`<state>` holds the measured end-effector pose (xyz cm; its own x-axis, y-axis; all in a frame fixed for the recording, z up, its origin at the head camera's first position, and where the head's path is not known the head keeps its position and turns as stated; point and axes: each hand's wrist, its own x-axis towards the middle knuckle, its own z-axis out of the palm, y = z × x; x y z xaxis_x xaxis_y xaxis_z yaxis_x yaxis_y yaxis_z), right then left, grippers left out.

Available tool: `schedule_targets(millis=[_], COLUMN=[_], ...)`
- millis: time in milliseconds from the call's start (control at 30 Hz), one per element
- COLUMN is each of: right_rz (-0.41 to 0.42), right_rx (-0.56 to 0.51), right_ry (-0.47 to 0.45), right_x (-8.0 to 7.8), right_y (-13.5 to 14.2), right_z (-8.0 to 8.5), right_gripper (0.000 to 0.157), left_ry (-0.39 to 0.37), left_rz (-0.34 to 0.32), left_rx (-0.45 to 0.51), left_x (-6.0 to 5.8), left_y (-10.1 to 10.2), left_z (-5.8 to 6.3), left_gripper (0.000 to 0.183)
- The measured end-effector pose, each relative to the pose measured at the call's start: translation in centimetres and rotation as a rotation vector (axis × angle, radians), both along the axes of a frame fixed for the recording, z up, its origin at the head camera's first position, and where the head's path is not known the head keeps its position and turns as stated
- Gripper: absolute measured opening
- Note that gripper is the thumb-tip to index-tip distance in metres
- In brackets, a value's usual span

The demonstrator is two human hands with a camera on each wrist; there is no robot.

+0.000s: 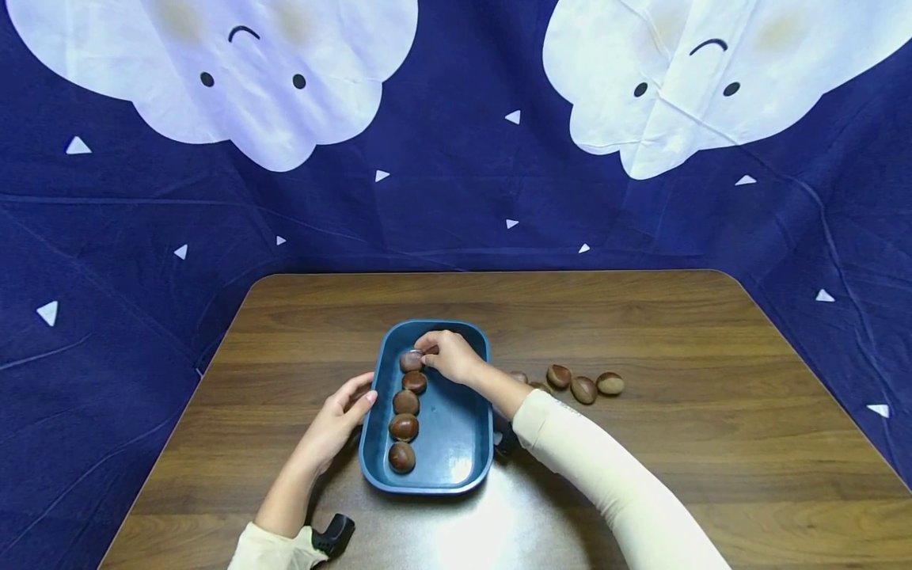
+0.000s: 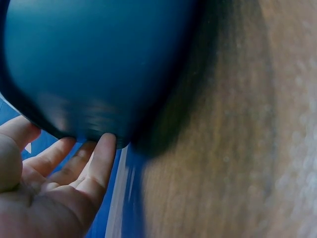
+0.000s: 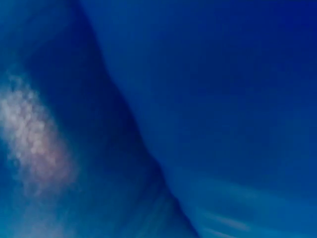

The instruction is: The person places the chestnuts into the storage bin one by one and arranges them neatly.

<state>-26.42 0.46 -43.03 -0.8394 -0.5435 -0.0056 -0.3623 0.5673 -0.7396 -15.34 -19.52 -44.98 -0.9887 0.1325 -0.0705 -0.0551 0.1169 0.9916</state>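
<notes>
A blue tray (image 1: 456,412) lies on the table, with several brown chestnuts (image 1: 404,427) in a column along its left side. At the column's far end, the right hand (image 1: 450,355) pinches a chestnut (image 1: 411,362) between thumb and fingers. The left hand (image 1: 333,423) holds the tray's left rim. In the left wrist view, the fingers of the left hand (image 2: 64,183) touch the outside of the tray wall (image 2: 94,69), with the thumb at its edge. The right wrist view is a blur of blue with one pale patch; no chestnut shows there.
More chestnuts (image 1: 583,389) lie on the wooden table (image 1: 712,443) right of the tray, some partly behind the right forearm. A dark blue cloth (image 1: 456,214) with white clouds hangs behind the table. Black wrist devices (image 1: 335,536) show near both arms.
</notes>
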Motion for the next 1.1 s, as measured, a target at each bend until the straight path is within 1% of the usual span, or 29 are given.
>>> schedule_targets(millis=[200, 600, 700, 800, 933, 1033, 1100], right_rz=[-0.005, 0.009, 0.002, -0.008, 0.012, 0.029, 0.026], right_rx=[-0.034, -0.193, -0.248, -0.307, -0.385, -0.415, -0.425], right_ry=[-0.004, 0.003, 0.017, 0.033, 0.032, 0.038, 0.055], right_x=[0.0, 0.3, 0.3, 0.3, 0.5, 0.8, 1.1], right_y=[0.1, 0.7, 1.1, 1.6, 2.7, 3.8, 4.6], right_z=[0.0, 0.6, 0.9, 1.2, 1.9, 2.3, 2.7], right_gripper=[0.021, 0.028, 0.030, 0.033, 0.038, 0.040, 0.039], left_ry=[0.001, 0.002, 0.003, 0.005, 0.009, 0.008, 0.006], left_rz=[0.002, 0.003, 0.003, 0.001, 0.002, 0.004, 0.006], left_rx=[0.003, 0.006, 0.006, 0.007, 0.004, 0.001, 0.000], left_x=[0.0, 0.0, 0.0, 0.0, 0.0, 0.0, 0.0], left_y=[0.1, 0.1, 0.1, 0.1, 0.1, 0.1, 0.0], left_z=[-0.1, 0.0, 0.0, 0.0, 0.0, -0.1, -0.1], left_gripper=[0.040, 0.040, 0.040, 0.040, 0.040, 0.040, 0.040])
